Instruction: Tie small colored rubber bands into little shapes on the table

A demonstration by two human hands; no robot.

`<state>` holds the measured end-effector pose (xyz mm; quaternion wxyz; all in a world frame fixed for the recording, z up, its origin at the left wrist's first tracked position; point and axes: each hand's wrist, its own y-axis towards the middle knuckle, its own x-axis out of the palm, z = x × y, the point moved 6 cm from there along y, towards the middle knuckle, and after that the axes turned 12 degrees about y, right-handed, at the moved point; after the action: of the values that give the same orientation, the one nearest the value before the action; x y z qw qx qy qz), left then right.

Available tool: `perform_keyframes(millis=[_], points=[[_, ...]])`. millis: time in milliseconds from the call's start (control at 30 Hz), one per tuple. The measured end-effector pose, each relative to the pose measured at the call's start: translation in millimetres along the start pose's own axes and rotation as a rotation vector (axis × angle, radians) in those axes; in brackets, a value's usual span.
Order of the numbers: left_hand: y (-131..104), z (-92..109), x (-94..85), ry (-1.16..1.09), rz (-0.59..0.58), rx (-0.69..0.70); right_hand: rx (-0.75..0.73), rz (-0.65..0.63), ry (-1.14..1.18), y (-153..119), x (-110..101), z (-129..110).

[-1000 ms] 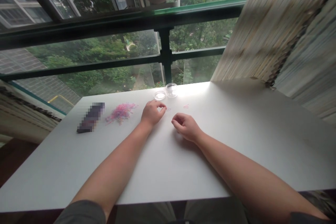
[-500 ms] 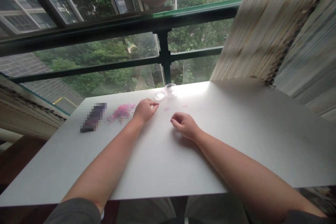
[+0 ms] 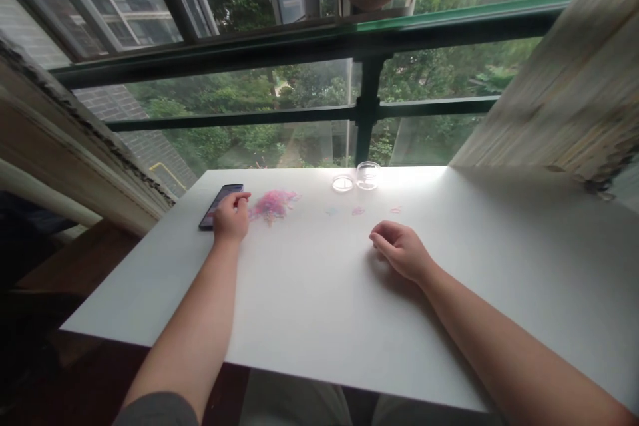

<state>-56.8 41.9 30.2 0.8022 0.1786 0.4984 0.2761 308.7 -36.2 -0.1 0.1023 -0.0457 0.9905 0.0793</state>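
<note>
My left hand (image 3: 231,216) is over the right part of a dark phone (image 3: 208,216), its fingers loosely bent and apart, holding nothing visible. Just right of it lies a loose pile of small pink and purple pieces (image 3: 273,205). My right hand (image 3: 399,247) rests on the white table (image 3: 309,293) with its fingers curled together; whether anything is inside is hidden. Beyond it, small pieces lie in a row: a pale bluish one (image 3: 332,212), a pink one (image 3: 358,211) and another pink one (image 3: 396,210).
A clear round container (image 3: 368,176) and a clear lid-like disc (image 3: 343,184) stand near the table's far edge. Behind them is a window with a green rail (image 3: 299,46). Curtains (image 3: 544,93) hang at both sides.
My left hand has moved left, from near the row of pieces to the phone. A pale bluish piece now shows at the row's left end. The camera view has shifted left.
</note>
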Motion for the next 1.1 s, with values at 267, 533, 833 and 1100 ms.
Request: perform_keyframes(millis=[267, 533, 833, 1100], points=[[-1.2, 22.2, 19.1, 0.028, -0.168, 0.131, 0.042, -0.012, 0.029, -0.3, -1.3, 5.5], [-11.8, 23.3, 14.2, 0.162, -0.487, 0.106, 0.049, -0.018, 0.017, -1.7, -4.0, 5.7], [-15.1, 19.1, 21.5, 0.239, -0.539, 0.154, 0.039, -0.020, -0.006, -2.2, -4.1, 4.2], [-13.6, 16.9, 21.1, 0.192, -0.534, 0.094, 0.038, -0.015, 0.000, -1.6, -4.5, 5.2]])
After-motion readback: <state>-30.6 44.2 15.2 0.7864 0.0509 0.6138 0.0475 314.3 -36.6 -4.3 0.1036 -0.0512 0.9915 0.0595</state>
